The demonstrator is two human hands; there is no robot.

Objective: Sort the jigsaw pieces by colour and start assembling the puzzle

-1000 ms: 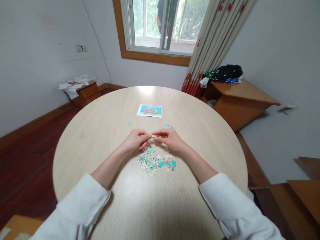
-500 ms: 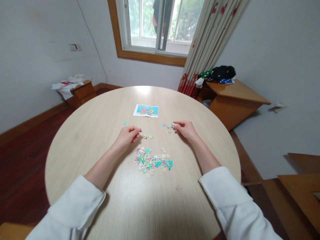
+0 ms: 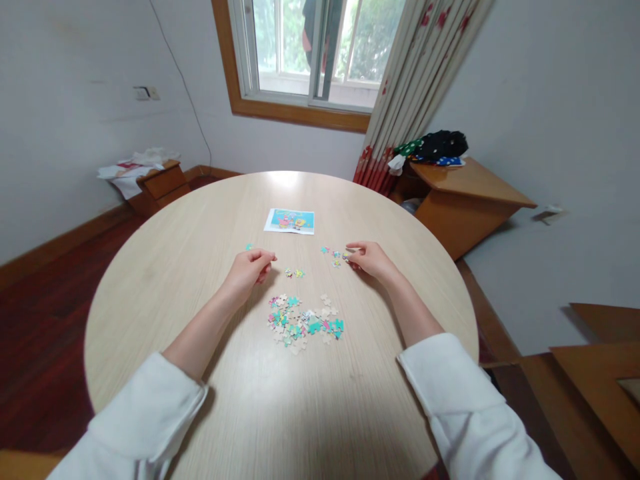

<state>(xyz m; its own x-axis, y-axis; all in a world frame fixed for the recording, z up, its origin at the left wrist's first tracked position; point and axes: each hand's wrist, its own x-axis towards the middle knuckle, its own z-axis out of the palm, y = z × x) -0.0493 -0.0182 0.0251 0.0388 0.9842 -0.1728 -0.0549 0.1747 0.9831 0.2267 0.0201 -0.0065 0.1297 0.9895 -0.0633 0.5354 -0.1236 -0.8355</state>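
Note:
My left hand [image 3: 249, 270] is just above the table, left of two small yellowish puzzle pieces [image 3: 295, 273]. Its fingers are curled with the tips pressed together; whatever they may pinch is too small to make out. On the right, my right hand [image 3: 371, 259] has its thumb and fingers on a small puzzle piece [image 3: 345, 257], beside a little group of pieces [image 3: 336, 255]. Nearer to me lies a loose heap of puzzle pieces [image 3: 305, 325], some teal and pink, others pale side up. One teal piece [image 3: 249, 247] lies just beyond my left hand.
A picture sheet [image 3: 290, 221] with cartoon figures lies flat toward the far side of the round wooden table [image 3: 280, 413]. Behind the table are a window and a curtain [image 3: 400, 100]. Wooden furniture [image 3: 470, 200] with cloths on top stands at the right, another low piece [image 3: 160, 187] at the left.
My left hand has drawn slightly left, away from the two yellowish pieces. The piece at my right fingertips has come down to the table beside the group. The view has shifted a little.

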